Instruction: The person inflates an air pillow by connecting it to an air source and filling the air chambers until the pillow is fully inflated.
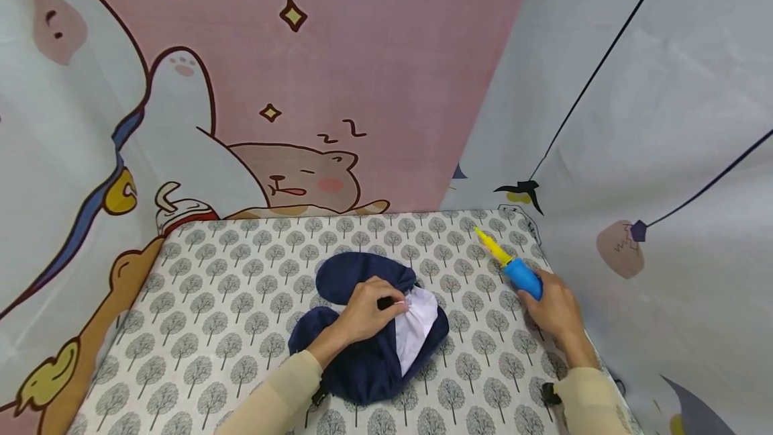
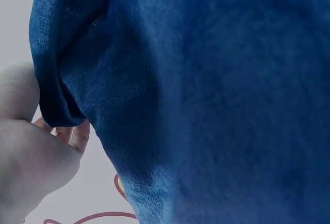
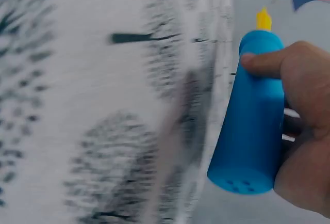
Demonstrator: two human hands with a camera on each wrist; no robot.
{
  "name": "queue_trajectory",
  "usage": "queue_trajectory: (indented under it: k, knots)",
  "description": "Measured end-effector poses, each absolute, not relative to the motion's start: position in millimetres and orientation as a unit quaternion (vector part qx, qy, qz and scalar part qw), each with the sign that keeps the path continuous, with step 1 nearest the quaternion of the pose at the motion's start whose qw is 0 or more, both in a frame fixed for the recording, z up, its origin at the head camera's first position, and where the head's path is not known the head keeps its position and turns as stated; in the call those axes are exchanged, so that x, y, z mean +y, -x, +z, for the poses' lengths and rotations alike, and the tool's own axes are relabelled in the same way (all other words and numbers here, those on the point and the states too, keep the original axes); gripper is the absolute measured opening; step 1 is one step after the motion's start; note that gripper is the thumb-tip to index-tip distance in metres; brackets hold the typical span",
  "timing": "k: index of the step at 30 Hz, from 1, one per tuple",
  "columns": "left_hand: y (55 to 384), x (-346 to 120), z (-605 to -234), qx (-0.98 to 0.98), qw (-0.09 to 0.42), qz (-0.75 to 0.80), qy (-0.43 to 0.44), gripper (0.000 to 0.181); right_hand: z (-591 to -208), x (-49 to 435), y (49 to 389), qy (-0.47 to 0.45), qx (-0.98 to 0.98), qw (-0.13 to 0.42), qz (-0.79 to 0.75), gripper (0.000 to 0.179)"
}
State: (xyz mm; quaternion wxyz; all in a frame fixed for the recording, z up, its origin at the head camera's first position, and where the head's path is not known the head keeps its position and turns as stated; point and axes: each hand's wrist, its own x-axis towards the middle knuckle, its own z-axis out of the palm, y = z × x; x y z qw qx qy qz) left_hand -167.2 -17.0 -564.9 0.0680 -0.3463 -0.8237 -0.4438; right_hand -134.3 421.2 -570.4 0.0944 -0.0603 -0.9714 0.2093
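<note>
A navy plush neck pillow (image 1: 365, 381), U-shaped, lies on the tree-print cloth, with its white inner part (image 1: 419, 321) showing through an opening on its right side. At that opening my left hand (image 1: 365, 311) pinches a small pale bit of the white part between thumb and fingers. Navy plush (image 2: 221, 100) fills most of the left wrist view and covers some of the fingers. To the right, my right hand (image 1: 557, 307) grips a blue hand pump (image 3: 250, 115) by its body. Its yellow nozzle (image 1: 494, 247) points forward and left, apart from the pillow.
Tree-print cloth (image 1: 205, 327) covers the table. A hanging with cartoon animals (image 1: 386, 86) stands behind its far edge, and a pale hanging (image 1: 664, 153) runs along the right side, close to my right hand.
</note>
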Motion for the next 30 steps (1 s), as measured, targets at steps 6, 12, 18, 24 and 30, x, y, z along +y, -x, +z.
queue_trajectory:
  k: [6, 12, 18, 24, 30]
  knots:
    - [170, -19, -563, -0.814, 0.099, -0.450, 0.353, 0.007, -534, 407, 128, -0.008, -0.962, 0.112, 0.250, 0.071]
    - [173, -20, -559, -0.820, 0.113, -0.449, 0.336, 0.007, -497, 393, 118, -0.095, -0.958, 0.092, 0.253, 0.067]
    - [175, -21, -554, -0.835, 0.103, -0.451, 0.298, 0.009, -473, 374, 107, -0.161, -0.957, 0.079, 0.227, 0.066]
    - [177, -23, -547, -0.838, 0.121, -0.447, 0.289, 0.009, -461, 357, 104, -0.195, -0.956, 0.085, 0.203, 0.065]
    - [180, -27, -540, -0.834, 0.128, -0.442, 0.304, 0.012, -459, 346, 104, -0.221, -0.954, 0.117, 0.167, 0.066]
